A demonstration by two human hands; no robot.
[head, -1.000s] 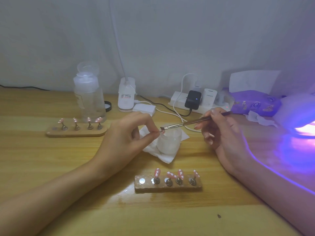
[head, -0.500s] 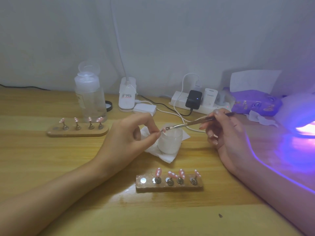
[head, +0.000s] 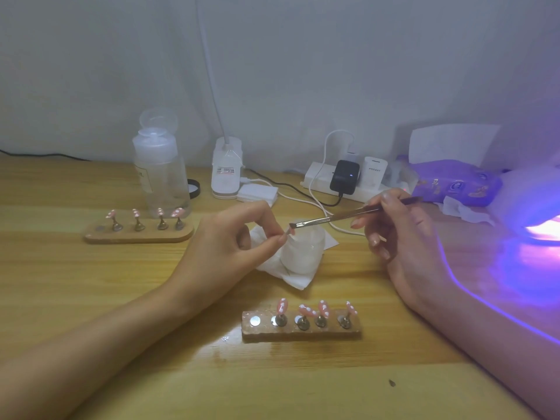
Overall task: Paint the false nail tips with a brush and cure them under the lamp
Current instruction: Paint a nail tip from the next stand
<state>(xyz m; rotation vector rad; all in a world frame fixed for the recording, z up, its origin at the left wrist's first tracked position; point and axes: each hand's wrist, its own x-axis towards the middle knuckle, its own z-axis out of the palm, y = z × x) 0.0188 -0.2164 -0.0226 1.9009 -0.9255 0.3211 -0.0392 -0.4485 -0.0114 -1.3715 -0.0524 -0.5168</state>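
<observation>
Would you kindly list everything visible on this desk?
Rounded wooden nail holder: one, tan, back left, four pink tips.
Rectangular wooden nail holder: one, brown, near centre, four dotted pink tips.
Clear plastic bottle: one, transparent, back left.
White desk lamp base: one, white, back centre.
White power strip: one, white, back, black adapter plugged in.
Frosted jar: one, whitish, centre, on white tissue.
Purple tissue pack: one, purple, back right.
Glowing curing lamp: one, violet light, right edge.
Thin paint brush: one, dark, right hand.
Loose nail tip: one, pinkish, left fingertips.
Left hand: one, pinches the tip.
Right hand: one, grips the brush.
</observation>
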